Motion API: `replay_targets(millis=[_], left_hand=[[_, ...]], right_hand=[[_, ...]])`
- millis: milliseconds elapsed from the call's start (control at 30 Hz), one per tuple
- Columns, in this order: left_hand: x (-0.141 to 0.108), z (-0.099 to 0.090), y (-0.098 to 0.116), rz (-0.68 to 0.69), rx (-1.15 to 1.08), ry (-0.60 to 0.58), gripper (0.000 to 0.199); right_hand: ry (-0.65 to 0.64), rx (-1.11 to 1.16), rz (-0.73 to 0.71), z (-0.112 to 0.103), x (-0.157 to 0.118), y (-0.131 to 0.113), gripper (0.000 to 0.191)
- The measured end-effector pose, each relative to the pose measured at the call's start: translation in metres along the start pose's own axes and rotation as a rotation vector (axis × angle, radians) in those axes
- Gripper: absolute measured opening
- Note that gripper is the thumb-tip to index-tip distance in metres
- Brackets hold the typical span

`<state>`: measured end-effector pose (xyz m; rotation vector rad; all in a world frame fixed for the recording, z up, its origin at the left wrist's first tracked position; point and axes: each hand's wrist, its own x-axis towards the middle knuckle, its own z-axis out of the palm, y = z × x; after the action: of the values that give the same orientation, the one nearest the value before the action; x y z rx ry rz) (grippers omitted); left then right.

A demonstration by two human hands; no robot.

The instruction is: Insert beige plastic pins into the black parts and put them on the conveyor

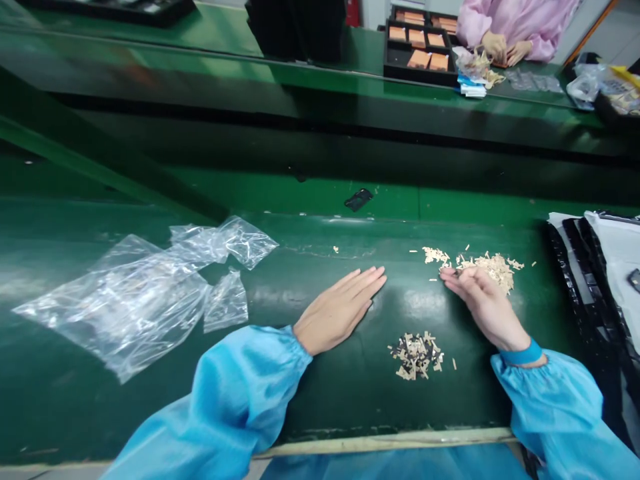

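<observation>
Blue sleeves are flanking the mixed-strip pile; beyond it, we're resting our left hand flat, seemingly empty, pinching our right hand, contents unclear, near the pale-strip pile. Dragging sleeves could mix both.

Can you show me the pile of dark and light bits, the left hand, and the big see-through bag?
Pile of dark and light bits (417, 357): head view, middle of the heap.
Left hand (337, 312): head view, back of the hand.
Big see-through bag (143, 307): head view, its crinkly middle.
</observation>
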<state>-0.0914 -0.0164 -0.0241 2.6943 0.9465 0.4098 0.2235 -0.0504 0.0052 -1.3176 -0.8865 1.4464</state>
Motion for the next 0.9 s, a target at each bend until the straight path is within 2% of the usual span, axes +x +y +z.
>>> replay_targets(millis=[67,100,233,300,333,400,500,567,633,733,800,900], left_hand=[[0.001,0.003,0.004,-0.009,0.043,-0.018,0.055],[0.006,0.004,0.005,-0.029,0.066,-0.024,0.056],[0.046,0.013,0.01,-0.115,0.129,-0.005,0.062],[0.074,0.018,0.012,-0.088,0.123,0.001,0.063],[0.087,0.021,0.013,-0.061,0.119,-0.009,0.063],[0.111,0.028,0.017,0.03,0.101,-0.041,0.061],[0.137,0.041,0.029,0.145,0.058,-0.067,0.06],[0.152,0.05,0.041,0.209,0.033,-0.07,0.06],[0.165,0.056,0.054,0.231,0.004,-0.082,0.063],[0.175,0.056,0.06,0.203,-0.111,-0.128,0.067],[0.169,0.049,0.052,0.139,-0.288,-0.108,0.067],[0.145,0.037,0.029,-0.095,-0.689,0.098,0.052]], right_hand=[[0.09,0.006,-0.036,-0.009,0.0,-0.006,0.032],[0.091,0.016,-0.031,-0.007,-0.002,-0.008,0.032],[-0.056,0.046,0.012,0.025,-0.005,-0.006,0.031],[-0.108,0.056,0.036,0.04,-0.001,-0.001,0.032],[-0.091,0.066,0.037,0.044,0.001,0.002,0.032],[0.034,0.099,0.002,0.041,0.005,0.006,0.032],[0.255,0.113,-0.129,0.022,0.002,0.004,0.027],[0.313,0.113,-0.178,0.011,-0.002,-0.001,0.024],[0.315,0.113,-0.233,0.008,-0.005,-0.007,0.022],[0.312,0.091,-0.35,0.018,0.0,-0.013,0.022],[0.305,0.016,-0.422,0.029,0.008,-0.012,0.021],[0.24,-0.22,-0.504,0.039,0.022,-0.005,0.018]])
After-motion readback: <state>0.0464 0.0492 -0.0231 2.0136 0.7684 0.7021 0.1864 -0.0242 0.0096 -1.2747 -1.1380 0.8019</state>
